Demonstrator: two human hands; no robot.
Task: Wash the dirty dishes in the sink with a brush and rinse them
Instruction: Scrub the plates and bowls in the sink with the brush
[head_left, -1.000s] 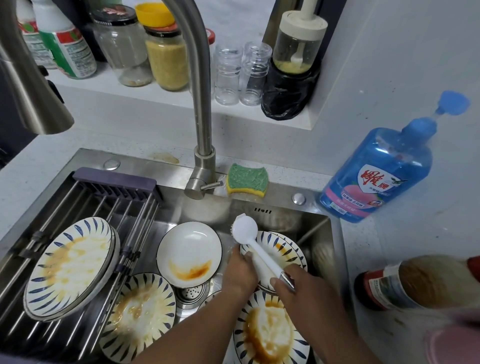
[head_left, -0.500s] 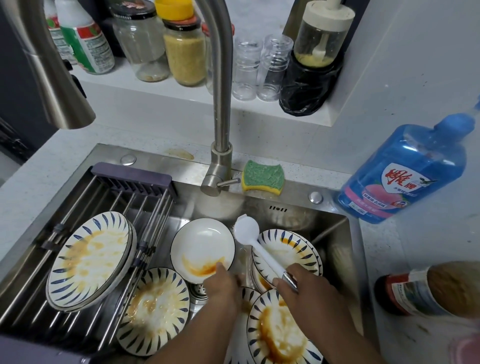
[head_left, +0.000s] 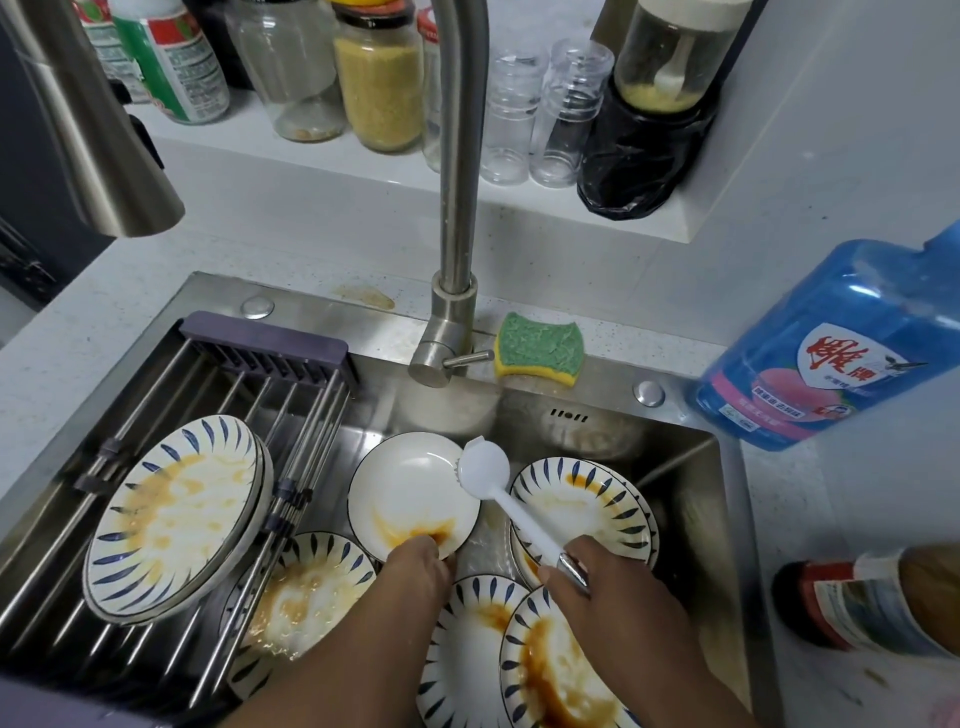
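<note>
While the right hand (head_left: 615, 590) grips 1 white brush (head_left: 514, 513) by its handle, head at the rim of 1 white bowl (head_left: 410, 483) in the sink (head_left: 691, 499), the left hand (head_left: 415, 571) holds that bowl's near edge. Around: min. 5 striped plates (head_left: 176, 514) w/ sauce, some stacked; 1 sponge (head_left: 537, 353) on the ledge behind.

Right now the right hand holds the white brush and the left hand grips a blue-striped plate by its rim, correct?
No: in the head view the left hand grips the white bowl by its rim, not a striped plate. The right hand does hold the white brush.
</note>
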